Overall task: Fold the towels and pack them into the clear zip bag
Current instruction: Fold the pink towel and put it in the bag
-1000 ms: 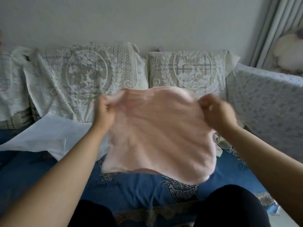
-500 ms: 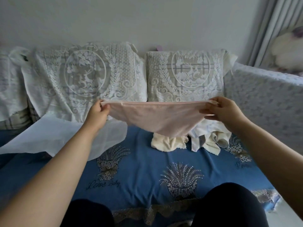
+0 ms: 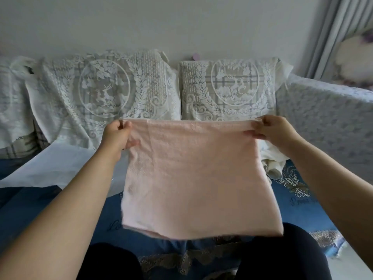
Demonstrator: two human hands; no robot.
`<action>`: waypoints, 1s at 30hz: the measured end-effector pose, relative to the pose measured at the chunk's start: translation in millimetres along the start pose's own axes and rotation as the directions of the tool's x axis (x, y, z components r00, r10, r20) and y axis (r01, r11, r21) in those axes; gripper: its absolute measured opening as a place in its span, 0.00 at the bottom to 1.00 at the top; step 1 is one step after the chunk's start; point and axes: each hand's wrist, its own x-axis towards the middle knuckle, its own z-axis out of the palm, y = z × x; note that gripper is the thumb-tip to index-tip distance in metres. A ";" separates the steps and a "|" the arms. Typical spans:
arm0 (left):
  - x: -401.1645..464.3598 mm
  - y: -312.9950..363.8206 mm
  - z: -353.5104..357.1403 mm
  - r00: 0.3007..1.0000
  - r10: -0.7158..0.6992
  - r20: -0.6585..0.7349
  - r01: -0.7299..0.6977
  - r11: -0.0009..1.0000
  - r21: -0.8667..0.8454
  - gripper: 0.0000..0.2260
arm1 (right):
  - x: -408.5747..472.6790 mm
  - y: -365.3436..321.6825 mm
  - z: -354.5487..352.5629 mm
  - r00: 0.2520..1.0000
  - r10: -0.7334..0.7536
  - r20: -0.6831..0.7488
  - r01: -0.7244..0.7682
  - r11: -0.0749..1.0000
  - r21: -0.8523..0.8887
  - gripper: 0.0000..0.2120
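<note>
A pale pink towel [image 3: 193, 174] hangs spread out in the air in front of me, its top edge stretched level. My left hand [image 3: 117, 136] pinches the towel's upper left corner. My right hand [image 3: 272, 131] pinches the upper right corner. The towel's lower edge hangs above my knees. Behind its right side, cream and white towels [image 3: 272, 162] lie crumpled on the blue cover. The clear zip bag [image 3: 52, 166] lies flat at the left, partly hidden by my left forearm.
I sit on a sofa with a blue patterned cover [image 3: 298, 201]. Two lace-covered cushions [image 3: 113, 91] lean against the back wall. A lace-covered armrest [image 3: 327, 118] stands at the right, with a curtain [image 3: 331, 33] behind it.
The towel hung bunched between my hands half a second ago; now it has dropped down and hangs flat and full length. Both hands stay at about the same height.
</note>
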 end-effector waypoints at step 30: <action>-48.2 -138.1 19.2 0.992 0.000 0.130 -0.095 0.685 0.723 0.09 | -42.1 142.5 90.5 0.956 0.175 0.235 -0.047 0.883 -0.468 0.38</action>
